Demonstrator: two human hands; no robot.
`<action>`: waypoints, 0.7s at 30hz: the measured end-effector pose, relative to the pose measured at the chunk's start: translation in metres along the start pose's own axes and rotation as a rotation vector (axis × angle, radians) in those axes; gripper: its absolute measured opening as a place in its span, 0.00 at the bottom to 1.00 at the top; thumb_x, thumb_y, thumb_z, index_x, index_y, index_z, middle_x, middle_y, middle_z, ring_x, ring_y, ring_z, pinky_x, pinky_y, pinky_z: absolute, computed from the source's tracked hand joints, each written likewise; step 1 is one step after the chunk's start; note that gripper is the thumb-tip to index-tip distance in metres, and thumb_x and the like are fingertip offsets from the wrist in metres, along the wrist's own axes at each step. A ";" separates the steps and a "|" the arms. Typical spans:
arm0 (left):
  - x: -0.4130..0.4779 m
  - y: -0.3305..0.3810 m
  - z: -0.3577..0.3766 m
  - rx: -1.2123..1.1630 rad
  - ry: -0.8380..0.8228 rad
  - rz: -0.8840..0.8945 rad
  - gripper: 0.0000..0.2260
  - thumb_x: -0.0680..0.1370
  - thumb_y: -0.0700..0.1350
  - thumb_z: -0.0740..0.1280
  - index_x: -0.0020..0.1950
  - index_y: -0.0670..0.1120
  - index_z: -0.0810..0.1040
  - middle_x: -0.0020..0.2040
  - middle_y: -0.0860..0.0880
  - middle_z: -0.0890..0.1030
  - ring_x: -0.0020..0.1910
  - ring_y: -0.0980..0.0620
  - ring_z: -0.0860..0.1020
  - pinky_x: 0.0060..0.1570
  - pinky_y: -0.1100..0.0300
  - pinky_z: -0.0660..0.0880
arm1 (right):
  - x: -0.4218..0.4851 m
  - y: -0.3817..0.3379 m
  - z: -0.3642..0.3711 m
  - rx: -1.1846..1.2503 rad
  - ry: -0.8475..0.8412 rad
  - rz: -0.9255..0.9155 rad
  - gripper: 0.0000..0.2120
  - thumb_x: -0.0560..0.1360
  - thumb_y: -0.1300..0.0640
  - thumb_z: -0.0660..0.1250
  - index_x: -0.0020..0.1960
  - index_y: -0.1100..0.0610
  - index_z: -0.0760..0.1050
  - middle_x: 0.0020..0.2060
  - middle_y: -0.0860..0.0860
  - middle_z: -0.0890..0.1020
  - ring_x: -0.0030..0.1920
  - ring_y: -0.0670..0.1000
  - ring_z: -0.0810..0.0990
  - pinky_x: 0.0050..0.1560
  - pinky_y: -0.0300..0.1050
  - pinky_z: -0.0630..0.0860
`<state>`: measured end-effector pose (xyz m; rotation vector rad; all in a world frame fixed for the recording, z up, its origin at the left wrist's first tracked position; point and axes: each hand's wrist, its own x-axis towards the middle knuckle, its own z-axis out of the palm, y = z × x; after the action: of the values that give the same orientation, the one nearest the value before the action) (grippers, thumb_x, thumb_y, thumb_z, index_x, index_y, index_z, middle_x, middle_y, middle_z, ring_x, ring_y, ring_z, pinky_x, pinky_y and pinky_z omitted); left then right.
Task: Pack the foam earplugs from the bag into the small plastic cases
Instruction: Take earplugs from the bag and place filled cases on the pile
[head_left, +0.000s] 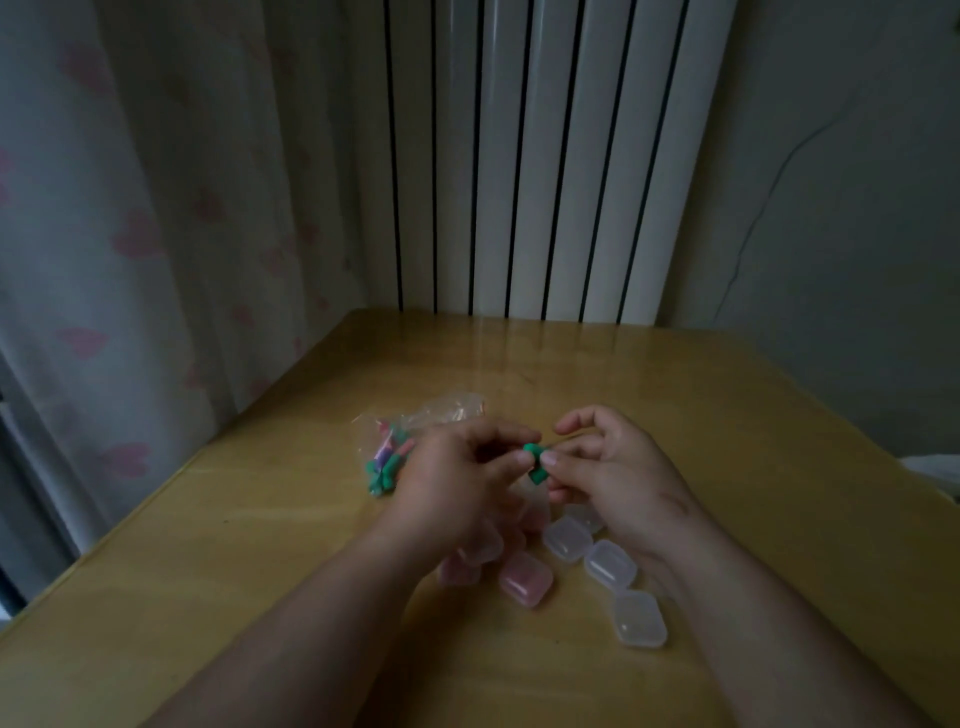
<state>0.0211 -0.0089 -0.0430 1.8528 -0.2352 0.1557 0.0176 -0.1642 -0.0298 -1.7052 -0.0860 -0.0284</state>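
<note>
Head view, dim: left hand (457, 483) and right hand (618, 473) meet above the desk (260, 545), fingers (511, 460) of both pinching a green earplug (535, 462), possibly two. The left hand half hides the bag (410, 431) and the pink cases (525, 579); clear cases (610, 564) lie beside them.

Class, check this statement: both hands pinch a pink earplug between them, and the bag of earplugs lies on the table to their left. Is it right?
No. The head view shows the earplug pinched between the left hand and the right hand is green, not pink. The bag does lie on the table to their left.
</note>
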 end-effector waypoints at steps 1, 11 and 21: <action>0.000 -0.001 0.000 -0.011 0.025 0.001 0.06 0.77 0.42 0.71 0.47 0.54 0.82 0.39 0.54 0.84 0.34 0.61 0.82 0.31 0.67 0.77 | 0.000 0.000 -0.001 -0.013 0.001 -0.007 0.08 0.75 0.67 0.68 0.51 0.59 0.73 0.35 0.54 0.83 0.33 0.47 0.80 0.37 0.42 0.79; 0.002 -0.004 -0.003 -0.152 0.124 -0.034 0.09 0.71 0.37 0.76 0.40 0.45 0.77 0.35 0.47 0.84 0.37 0.50 0.84 0.40 0.57 0.79 | -0.006 0.003 -0.006 -0.069 0.089 -0.025 0.05 0.70 0.67 0.74 0.41 0.59 0.80 0.39 0.58 0.85 0.36 0.49 0.83 0.40 0.40 0.81; 0.002 -0.007 0.003 -0.230 0.122 -0.059 0.07 0.74 0.35 0.72 0.44 0.48 0.81 0.36 0.49 0.85 0.37 0.51 0.84 0.44 0.53 0.81 | -0.006 0.002 -0.002 -0.042 0.072 -0.065 0.11 0.71 0.71 0.72 0.45 0.57 0.77 0.39 0.54 0.82 0.41 0.51 0.82 0.47 0.48 0.81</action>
<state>0.0242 -0.0100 -0.0496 1.6133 -0.1090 0.1918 0.0121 -0.1663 -0.0321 -1.7415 -0.0872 -0.1405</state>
